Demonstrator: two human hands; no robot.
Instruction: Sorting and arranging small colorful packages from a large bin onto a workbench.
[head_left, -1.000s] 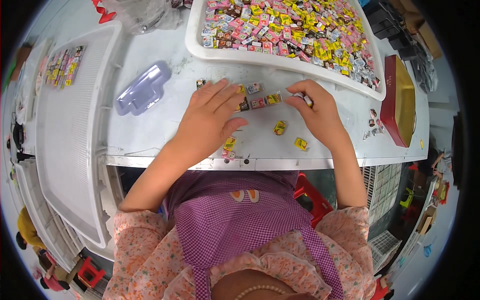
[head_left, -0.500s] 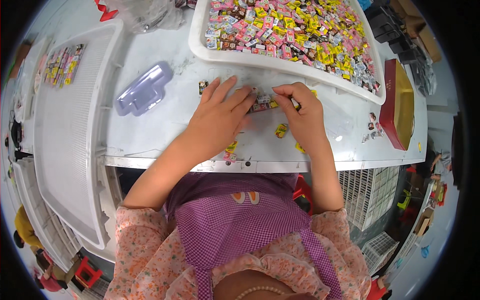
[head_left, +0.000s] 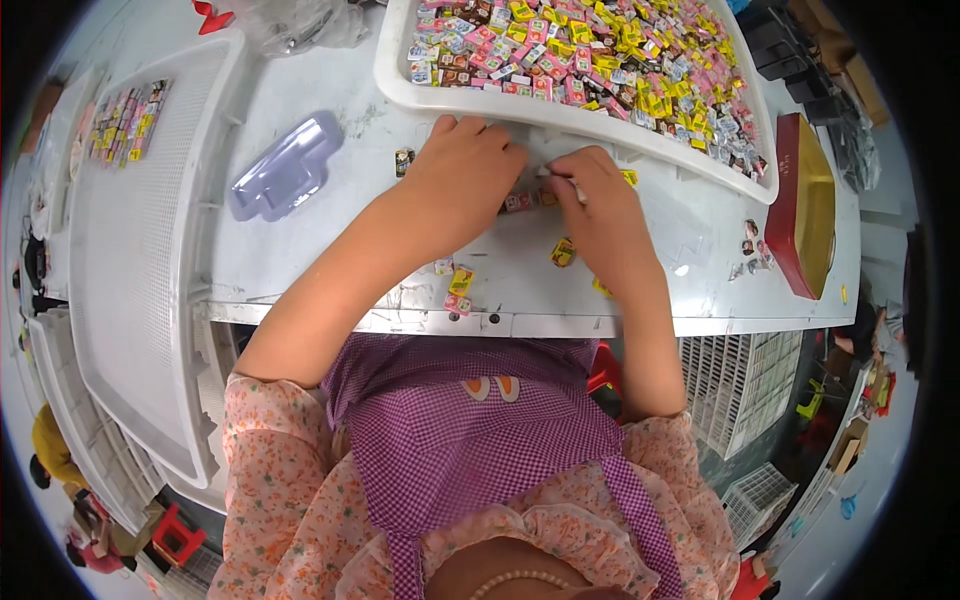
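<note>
A short row of small pink and brown printed packs (head_left: 521, 202) lies on the table between my hands. My left hand (head_left: 462, 182) is at the row's left end, fingers curled together and their tips hidden from view. My right hand (head_left: 600, 210) is closed in a pinch at the row's right end, with a bit of white showing by the thumb; what it grips is too small to make out. Loose yellow packs (head_left: 563, 252) lie just below the row. More yellow and pink packs (head_left: 459, 284) sit near the table's front edge. A dark pack (head_left: 404, 162) lies left of my left hand.
A big white tray (head_left: 560, 112) heaped with similar packs stands at the back. To the left are a clear purplish plastic mould (head_left: 290, 168) and a white mesh tray (head_left: 150, 260) bearing packs in rows (head_left: 128, 122). A red box with a gold inside (head_left: 800, 210) stands at right.
My left hand has gone from spread fingers to curled ones and moved slightly up and right. My right hand has shifted a little up and left, staying pinched near the row.
</note>
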